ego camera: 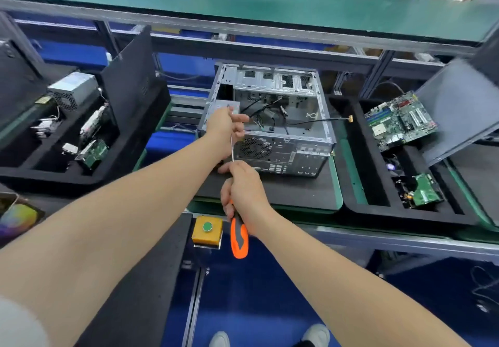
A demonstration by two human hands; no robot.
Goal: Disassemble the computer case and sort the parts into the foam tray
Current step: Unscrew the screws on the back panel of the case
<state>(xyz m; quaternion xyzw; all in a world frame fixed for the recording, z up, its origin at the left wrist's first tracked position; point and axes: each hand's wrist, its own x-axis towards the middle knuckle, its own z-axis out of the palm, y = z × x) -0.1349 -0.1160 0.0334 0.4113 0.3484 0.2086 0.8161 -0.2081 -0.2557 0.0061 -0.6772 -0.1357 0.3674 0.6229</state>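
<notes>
An open grey computer case (pixel 297 141) lies on a black mat in the middle, with loose cables inside it. My right hand (pixel 243 187) grips an orange and grey screwdriver (pixel 239 238) by its handle, in front of the case. The thin metal shaft runs up to my left hand (pixel 226 127), whose fingers curl around it at the case's left front corner. The tip shows just above that hand. A black foam tray (pixel 359 203) on the right holds a green motherboard (pixel 399 119) and a smaller board (pixel 425 191).
Another black foam tray (pixel 54 179) on the left holds a power supply (pixel 73 90) and small cards. A yellow box with a green button (pixel 207 229) sits at the bench's front edge. A green shelf (pixel 243 3) runs overhead. My shoes show on the blue floor.
</notes>
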